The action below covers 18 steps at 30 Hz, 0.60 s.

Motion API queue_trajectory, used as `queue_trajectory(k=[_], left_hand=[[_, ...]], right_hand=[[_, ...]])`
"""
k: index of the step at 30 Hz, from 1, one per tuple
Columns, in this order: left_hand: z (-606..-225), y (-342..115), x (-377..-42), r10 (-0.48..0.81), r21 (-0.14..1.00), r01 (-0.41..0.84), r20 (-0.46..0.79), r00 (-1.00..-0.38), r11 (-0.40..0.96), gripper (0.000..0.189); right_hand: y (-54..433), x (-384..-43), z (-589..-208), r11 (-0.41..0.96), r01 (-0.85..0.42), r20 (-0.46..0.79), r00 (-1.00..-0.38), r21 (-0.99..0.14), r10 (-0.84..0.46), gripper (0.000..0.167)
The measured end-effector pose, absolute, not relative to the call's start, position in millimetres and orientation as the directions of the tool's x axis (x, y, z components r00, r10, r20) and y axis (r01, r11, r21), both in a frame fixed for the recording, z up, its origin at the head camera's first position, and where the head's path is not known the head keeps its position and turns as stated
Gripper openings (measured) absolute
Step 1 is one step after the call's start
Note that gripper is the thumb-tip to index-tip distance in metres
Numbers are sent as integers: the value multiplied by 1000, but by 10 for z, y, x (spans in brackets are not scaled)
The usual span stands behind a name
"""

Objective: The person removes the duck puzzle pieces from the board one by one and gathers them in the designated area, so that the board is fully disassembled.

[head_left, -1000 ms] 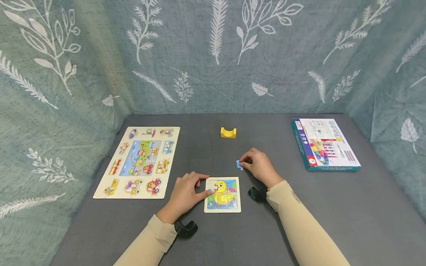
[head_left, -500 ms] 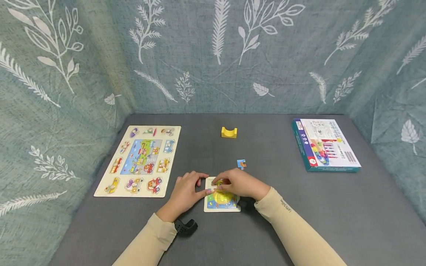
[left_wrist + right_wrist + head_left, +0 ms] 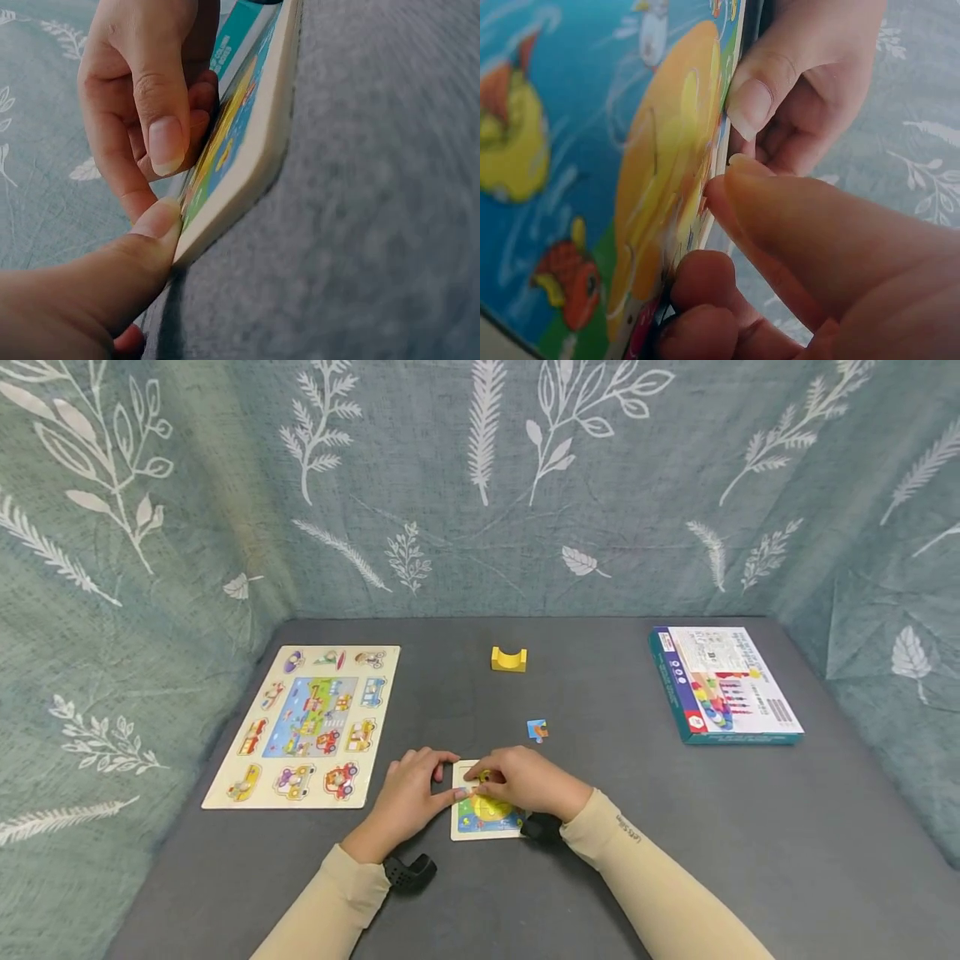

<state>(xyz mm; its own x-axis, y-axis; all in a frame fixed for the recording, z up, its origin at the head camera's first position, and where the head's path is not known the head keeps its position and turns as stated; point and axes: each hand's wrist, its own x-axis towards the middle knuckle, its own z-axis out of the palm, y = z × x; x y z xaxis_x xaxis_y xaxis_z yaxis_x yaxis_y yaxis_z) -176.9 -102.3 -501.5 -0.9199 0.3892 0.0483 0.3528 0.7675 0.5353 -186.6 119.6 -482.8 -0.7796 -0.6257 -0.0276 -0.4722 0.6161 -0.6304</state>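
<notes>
A small wooden-framed jigsaw puzzle point(image 3: 487, 810) with a yellow duck lies on the table, its upper left spot bare. My left hand point(image 3: 408, 797) steadies its left side, index finger extended to the top corner. In the left wrist view the left thumb point(image 3: 146, 236) presses on the frame's edge. Over the puzzle's upper part, my right hand point(image 3: 528, 781) works with bent fingers and thumb at the duck picture. I cannot tell whether a piece sits between those fingertips. Behind this hand lies a loose blue-and-orange puzzle piece point(image 3: 537, 730).
At the left lies a large wooden peg puzzle point(image 3: 377, 710) with vehicle pictures. A yellow arch block point(image 3: 508, 660) stands at the back middle. A teal-sided box point(image 3: 731, 685) lies at the right back. Patterned cloth point(image 3: 480, 527) hangs behind and beside the table.
My right hand has let go of the blue-and-orange puzzle piece and moved left and nearer onto the puzzle. The left hand keeps its place on the frame.
</notes>
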Motion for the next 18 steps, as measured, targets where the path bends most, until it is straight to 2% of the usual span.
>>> queue_trajectory(k=[7, 18], left_hand=[[-5017, -1080, -1792, 402, 528, 355, 29, -915, 771, 44], [-4996, -1127, -1829, 415, 529, 365, 26, -909, 766, 41]], right_hand=[[1126, -1833, -4852, 639, -441, -24, -811, -630, -584, 22], [1124, -1831, -4864, 662, -452, -7, -823, -598, -568, 20]])
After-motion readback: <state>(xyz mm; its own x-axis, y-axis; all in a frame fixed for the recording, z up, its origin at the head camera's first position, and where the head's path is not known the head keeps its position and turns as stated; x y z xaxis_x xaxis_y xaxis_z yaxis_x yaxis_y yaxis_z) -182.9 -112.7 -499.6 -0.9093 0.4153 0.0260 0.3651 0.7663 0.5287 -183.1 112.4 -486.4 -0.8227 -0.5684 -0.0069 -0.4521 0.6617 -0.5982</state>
